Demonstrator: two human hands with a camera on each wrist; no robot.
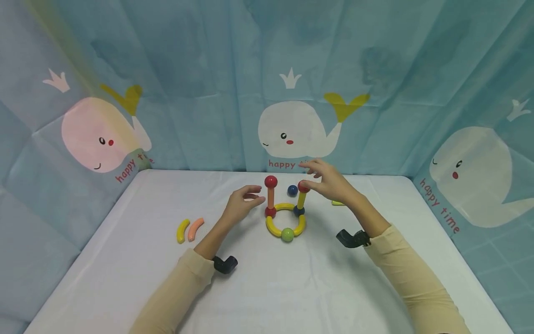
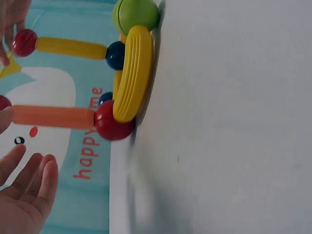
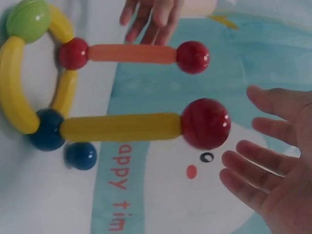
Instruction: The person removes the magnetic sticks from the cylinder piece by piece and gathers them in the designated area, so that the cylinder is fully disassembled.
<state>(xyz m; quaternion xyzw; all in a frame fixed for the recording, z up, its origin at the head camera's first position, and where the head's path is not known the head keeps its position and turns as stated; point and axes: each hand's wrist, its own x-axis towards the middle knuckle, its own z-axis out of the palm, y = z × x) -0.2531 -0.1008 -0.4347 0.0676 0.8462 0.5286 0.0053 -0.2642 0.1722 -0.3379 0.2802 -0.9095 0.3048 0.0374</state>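
A ring of curved yellow rods [image 1: 273, 229] lies on the table, joined by a green ball [image 1: 287, 234], a red ball [image 1: 270, 212] and a dark blue ball [image 1: 298, 211]. From the red joint an orange rod [image 1: 271, 198] stands upright, topped by a red ball [image 1: 270, 181]. A straight yellow rod [image 3: 122, 127] rises from the blue joint, also capped with a red ball [image 3: 205, 124]. My left hand [image 1: 242, 202] is beside the orange rod, fingers spread and relaxed. Near the yellow rod's top ball, my right hand [image 1: 331, 183] has its fingers apart, holding nothing.
Behind the ring sits a loose blue ball [image 1: 292, 190]. A yellow curved piece [image 1: 182, 231] and a pink-orange curved piece [image 1: 195, 229] lie at left on the white table [image 1: 267, 287]. A yellow-green piece [image 1: 337, 203] is partly hidden by the right arm. A whale-print curtain [image 1: 200, 120] surrounds the table.
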